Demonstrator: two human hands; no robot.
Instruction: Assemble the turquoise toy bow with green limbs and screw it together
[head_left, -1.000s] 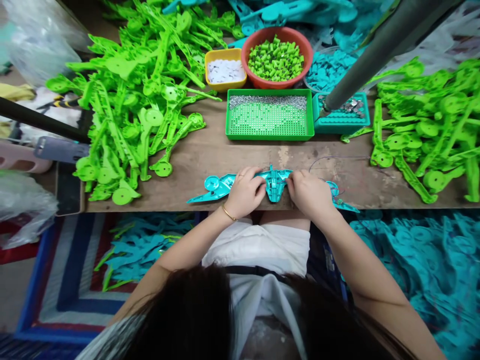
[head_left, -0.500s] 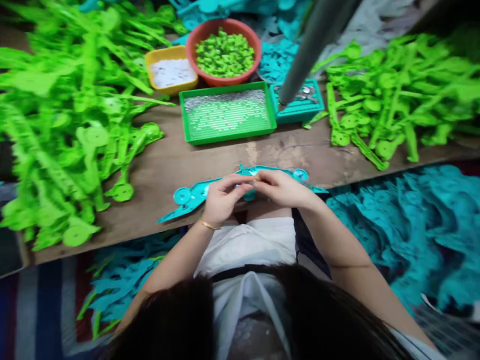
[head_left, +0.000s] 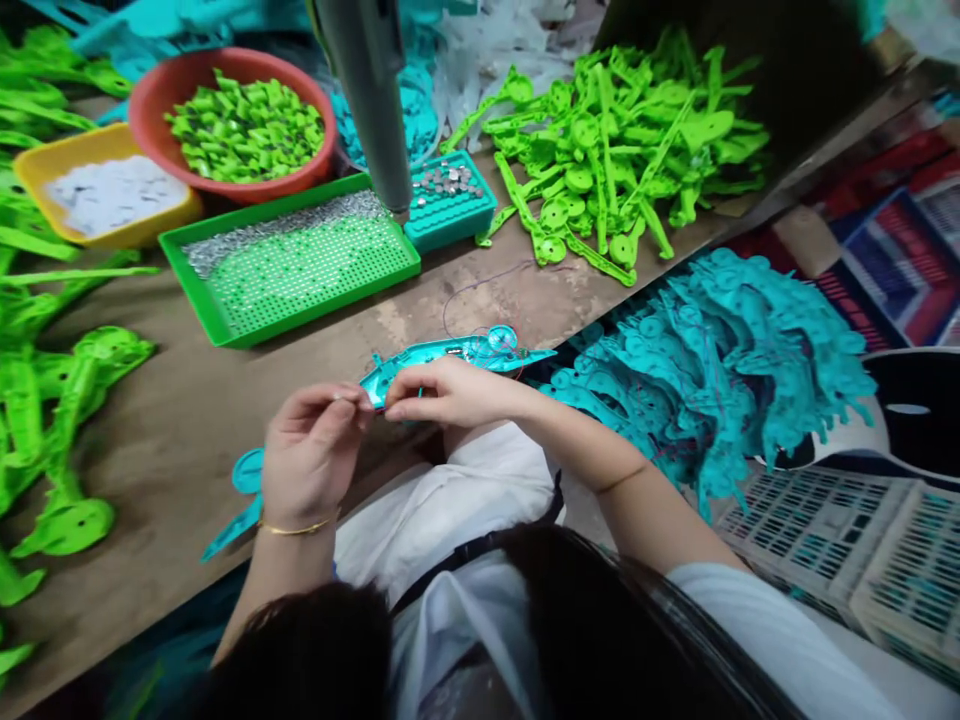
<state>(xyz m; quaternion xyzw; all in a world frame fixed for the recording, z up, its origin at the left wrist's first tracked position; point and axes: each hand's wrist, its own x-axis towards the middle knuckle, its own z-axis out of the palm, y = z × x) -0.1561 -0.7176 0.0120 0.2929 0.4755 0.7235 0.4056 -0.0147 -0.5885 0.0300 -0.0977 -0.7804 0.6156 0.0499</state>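
Observation:
A long turquoise plastic shell (head_left: 401, 362) lies at the table's front edge, its round end and thin wires showing at the right. My left hand (head_left: 315, 440), with a thin bracelet at the wrist, is above the shell's left half, thumb and fingertips pinched together. Whatever is in that pinch is too small to name. Just to the right, my right hand (head_left: 450, 390) rests over the middle of the shell with fingers curled and tips close together. What those fingertips hold, if anything, is hidden. Both hands cover much of the shell.
A green tray (head_left: 300, 325) of small metal pieces stands ahead, beside a turquoise box (head_left: 450, 230) of round metal bits. Behind are a red bowl (head_left: 142, 110) and a yellow tray (head_left: 75, 235). A grey pole (head_left: 367, 100) hangs down. Green parts (head_left: 600, 150) pile up; turquoise shells (head_left: 675, 370) stack right.
The view has turned to the right. My fingertips met over the shell before; now the hands are a little apart, with the left one pinched farther left.

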